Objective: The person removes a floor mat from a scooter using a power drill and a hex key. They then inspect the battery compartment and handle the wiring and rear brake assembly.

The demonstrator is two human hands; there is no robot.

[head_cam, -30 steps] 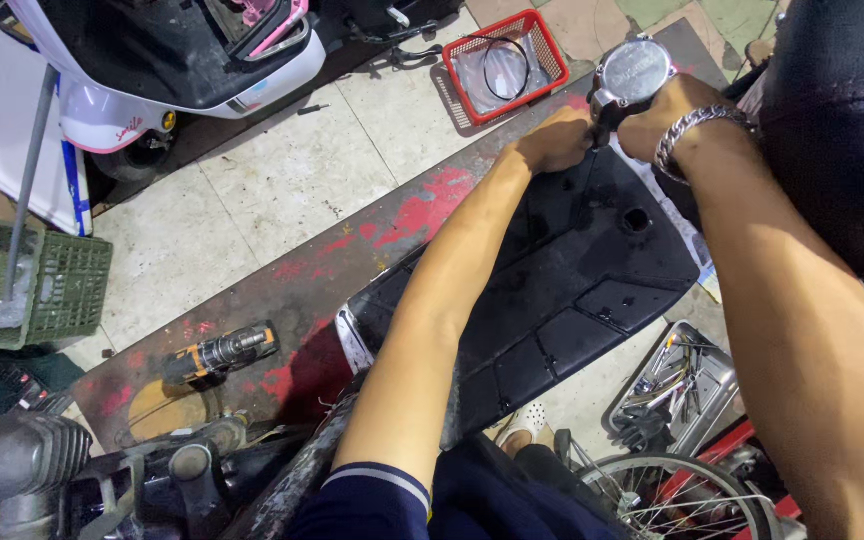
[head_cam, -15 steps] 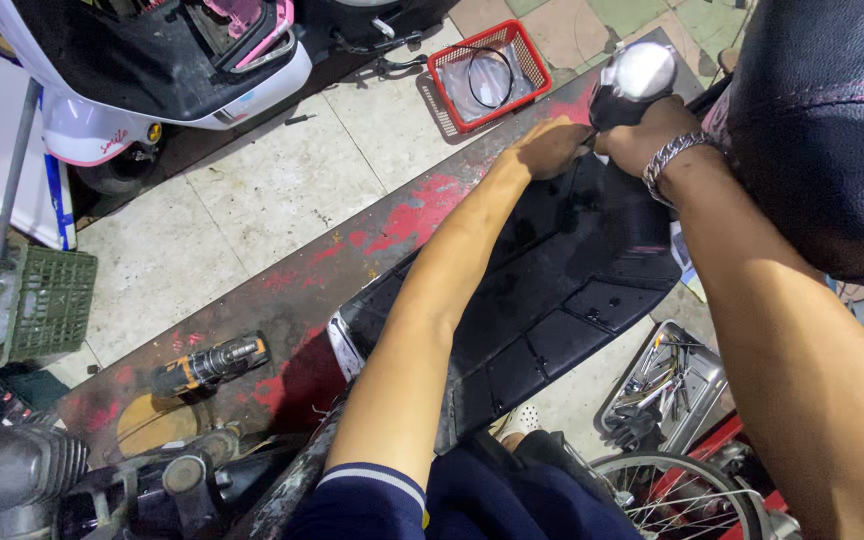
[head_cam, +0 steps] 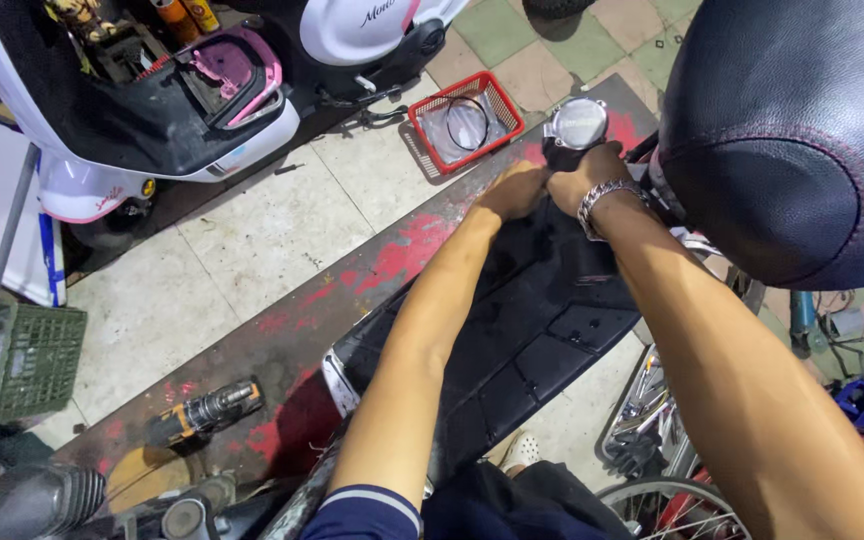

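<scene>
Both hands closed at far end of black scooter panel (head_cam: 542, 330): left hand (head_cam: 515, 190) and right hand (head_cam: 584, 172) grip black base of round silver gauge (head_cam: 579, 123); exact finger hold hidden. Panel lies on red-stained ramp (head_cam: 282, 330). Risk: gauge slipping, falling beyond panel onto red basket (head_cam: 462, 125). Count: one gauge, one panel, one basket, one cordless drill (head_cam: 202, 412) left of panel.

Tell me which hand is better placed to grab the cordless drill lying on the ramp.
Left. The drill lies on the left side of the ramp; the left hand is nearer that side, while the right hand grips the round silver part.
</scene>
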